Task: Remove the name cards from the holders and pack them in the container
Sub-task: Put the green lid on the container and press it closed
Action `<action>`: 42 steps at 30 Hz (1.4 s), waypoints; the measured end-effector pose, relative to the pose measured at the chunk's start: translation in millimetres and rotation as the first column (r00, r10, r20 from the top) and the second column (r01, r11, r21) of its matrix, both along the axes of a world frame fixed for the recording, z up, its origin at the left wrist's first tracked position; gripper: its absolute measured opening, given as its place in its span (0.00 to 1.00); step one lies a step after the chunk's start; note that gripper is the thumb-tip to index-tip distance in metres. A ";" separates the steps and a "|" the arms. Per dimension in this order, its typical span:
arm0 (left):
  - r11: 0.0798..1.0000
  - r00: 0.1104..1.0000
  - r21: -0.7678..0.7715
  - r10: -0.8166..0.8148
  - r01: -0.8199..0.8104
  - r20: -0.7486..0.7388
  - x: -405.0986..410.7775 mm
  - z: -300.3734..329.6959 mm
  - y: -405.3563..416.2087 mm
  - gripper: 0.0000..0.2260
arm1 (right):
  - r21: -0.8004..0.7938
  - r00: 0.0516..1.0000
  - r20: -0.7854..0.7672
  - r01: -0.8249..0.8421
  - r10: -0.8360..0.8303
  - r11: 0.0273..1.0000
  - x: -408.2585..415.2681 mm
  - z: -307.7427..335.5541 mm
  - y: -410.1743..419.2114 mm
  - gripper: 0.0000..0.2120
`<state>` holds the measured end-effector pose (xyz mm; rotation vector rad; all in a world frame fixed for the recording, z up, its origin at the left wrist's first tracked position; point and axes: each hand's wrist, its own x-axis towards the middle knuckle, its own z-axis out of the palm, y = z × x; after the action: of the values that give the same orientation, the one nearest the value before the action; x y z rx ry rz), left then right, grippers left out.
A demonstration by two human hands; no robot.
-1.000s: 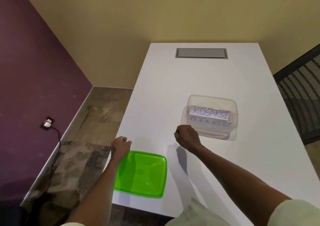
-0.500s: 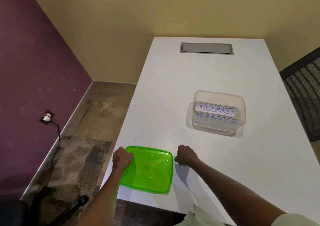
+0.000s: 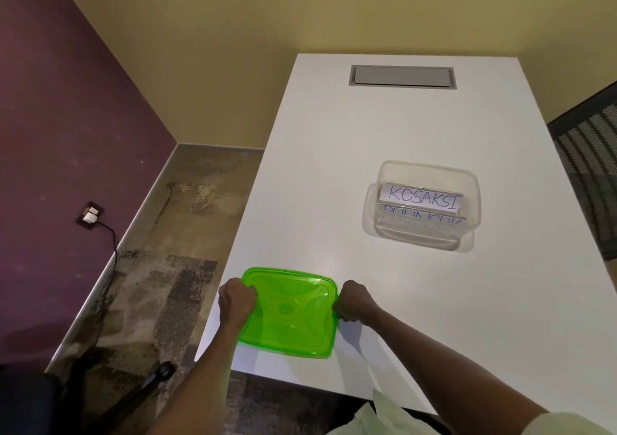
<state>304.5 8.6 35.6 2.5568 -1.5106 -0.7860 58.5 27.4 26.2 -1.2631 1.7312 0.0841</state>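
A clear plastic container [image 3: 384, 180] stands on the white table [image 3: 334, 167] at the right. Inside it lie name cards; the top one [image 3: 422, 197] reads KOSAKSI, and a second card [image 3: 424, 222] shows below it through the wall. A green lid [image 3: 288, 311] lies flat near the table's front left corner. My left hand [image 3: 235, 301] is closed on the lid's left edge. My right hand [image 3: 354, 301] is closed on its right edge. No card holders are in view.
A grey cable hatch [image 3: 402, 75] is set into the far end of the table. A black mesh chair [image 3: 591, 167] stands at the right. Left of the table is bare floor, a purple wall with a plugged socket [image 3: 90, 216], and a chair base [image 3: 160, 373].
Both hands drew back toward me and closed on the green lid's two sides; my right hand came away from the clear container. The view shifted a little.
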 end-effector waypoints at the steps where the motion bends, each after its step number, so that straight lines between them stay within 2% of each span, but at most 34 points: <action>1: 1.000 1.000 -0.012 -0.011 0.011 0.009 -0.1 2.0 -1.7 0.15 | -0.006 1.000 -0.003 0.006 -0.006 1.000 0.2 0.3 -1.2 0.06; 4: 0.997 0.999 -0.059 -0.039 0.041 0.037 -1.6 10.1 -8.4 0.13 | -0.045 0.999 -0.009 0.038 -0.038 0.998 -1.1 5.6 -7.6 0.09; 7: 0.992 0.999 -0.117 -0.032 0.035 0.028 -4.3 18.9 -15.2 0.11 | -0.081 0.998 -0.018 0.066 -0.068 0.995 -4.7 14.0 -13.9 0.06; 11: 0.983 0.999 -0.179 -0.038 0.040 0.018 -16.5 35.0 -26.8 0.10 | -0.125 0.991 -0.002 0.136 -0.137 0.983 -19.2 20.8 -23.5 0.14; 17: 0.940 0.995 -0.339 -0.003 -0.029 -0.095 -53.6 69.8 -50.8 0.08 | -0.225 0.960 0.067 0.278 -0.270 0.934 -53.1 41.2 -34.2 0.17; 20: 0.910 0.991 -0.412 -0.004 -0.052 -0.134 -76.4 86.8 -62.6 0.09 | -0.280 0.941 0.105 0.339 -0.323 0.898 -72.9 55.5 -42.1 0.23; 25: 0.878 0.980 -0.475 -0.039 -0.058 -0.193 -117.7 111.0 -81.0 0.11 | -0.350 0.867 0.219 0.498 -0.447 0.793 -111.7 81.9 -51.6 0.16; 30: 0.868 0.942 -0.481 -0.050 -0.122 -0.331 -155.9 124.2 -92.1 0.14 | -0.278 0.716 0.428 0.684 -0.551 0.674 -152.1 101.7 -54.3 0.09; 35: 0.854 0.860 -0.468 -0.047 -0.230 -0.509 -197.8 137.8 -103.8 0.11 | -0.142 0.496 0.635 0.829 -0.593 0.541 -190.6 119.2 -59.1 0.10; 39: 0.866 0.726 -0.370 -0.012 -0.337 -0.688 -223.9 148.8 -116.3 0.07 | -0.185 0.459 0.687 0.860 -0.563 0.476 -219.2 130.7 -63.2 0.09; 42: 0.877 0.548 -0.242 0.029 -0.415 -0.836 -235.4 158.0 -125.5 0.04 | -0.251 0.467 0.706 0.868 -0.532 0.428 -236.2 141.6 -67.0 0.08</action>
<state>69.1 -117.0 193.5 1.5975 -0.8594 -1.2053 -177.8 -39.6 167.8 -0.6460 1.6777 -1.3486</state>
